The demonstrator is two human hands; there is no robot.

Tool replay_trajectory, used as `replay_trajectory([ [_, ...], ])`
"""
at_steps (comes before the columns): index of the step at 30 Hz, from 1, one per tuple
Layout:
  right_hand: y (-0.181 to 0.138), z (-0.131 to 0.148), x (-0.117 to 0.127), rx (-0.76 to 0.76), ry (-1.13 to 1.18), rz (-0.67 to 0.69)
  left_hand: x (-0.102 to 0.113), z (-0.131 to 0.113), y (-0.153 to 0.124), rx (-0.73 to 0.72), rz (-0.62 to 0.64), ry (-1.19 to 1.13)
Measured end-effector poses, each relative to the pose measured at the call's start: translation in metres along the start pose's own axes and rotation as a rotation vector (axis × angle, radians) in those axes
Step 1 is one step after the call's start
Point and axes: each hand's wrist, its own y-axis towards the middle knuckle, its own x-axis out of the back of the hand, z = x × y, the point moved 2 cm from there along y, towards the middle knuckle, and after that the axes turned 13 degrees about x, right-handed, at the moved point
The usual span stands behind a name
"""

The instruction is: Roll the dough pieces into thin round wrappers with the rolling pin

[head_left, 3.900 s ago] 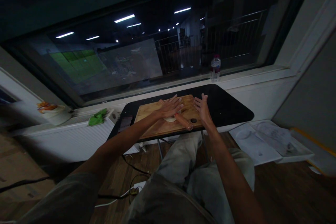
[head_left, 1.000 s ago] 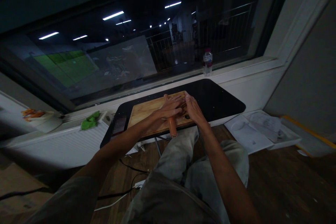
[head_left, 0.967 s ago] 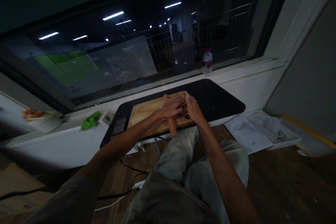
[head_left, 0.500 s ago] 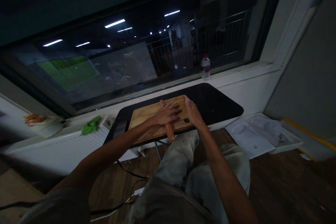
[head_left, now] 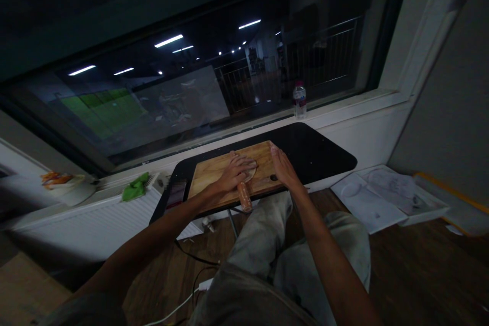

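Green cloth [head_left: 134, 189] sits off on the radiator. Left hand [head_left: 234, 173] lies flat and open on the rolling pin [head_left: 243, 195], which pokes off the near edge of the wooden board [head_left: 208, 173]. Flattened dough [head_left: 250, 169] is just past it. Right hand [head_left: 281, 167] rests open on the board, gripping nothing. Black tabletop [head_left: 321, 150] underneath, water bottle [head_left: 299, 101] on the sill.

Single head-worn camera, no second view, looks forward and down from above the seated person's lap, past both forearms to the wooden board [head_left: 229, 175] on the small black table [head_left: 321, 150] at mid-distance, facing the dark window [head_left: 183, 86] and sill beyond.
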Motion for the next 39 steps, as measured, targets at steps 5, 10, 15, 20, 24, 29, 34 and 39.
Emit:
replay_trajectory([
  [5,0.000,-0.005,-0.001,0.012,-0.006,0.001,-0.011,-0.032,0.028,0.049,0.042,0.106],
  [10,0.000,-0.006,-0.002,0.015,-0.005,0.008,-0.023,-0.050,0.052,0.097,0.061,0.179],
  [15,0.000,-0.007,-0.001,0.006,-0.023,0.018,-0.022,-0.043,0.046,0.042,0.056,0.139],
  [20,0.000,-0.007,-0.001,0.013,-0.004,0.005,-0.012,-0.020,0.016,-0.009,0.014,0.061],
  [24,0.001,-0.008,-0.001,-0.005,-0.004,0.005,-0.006,-0.005,-0.007,-0.029,-0.013,0.045],
  [29,0.000,-0.005,-0.003,-0.005,-0.052,0.052,-0.002,-0.006,-0.010,0.005,-0.003,0.055],
  [34,-0.001,-0.001,-0.009,0.126,-0.146,0.109,-0.009,-0.018,0.014,0.008,0.050,0.095],
  [39,-0.001,0.002,-0.011,0.165,-0.231,0.148,-0.027,-0.033,0.048,0.038,0.054,0.203],
])
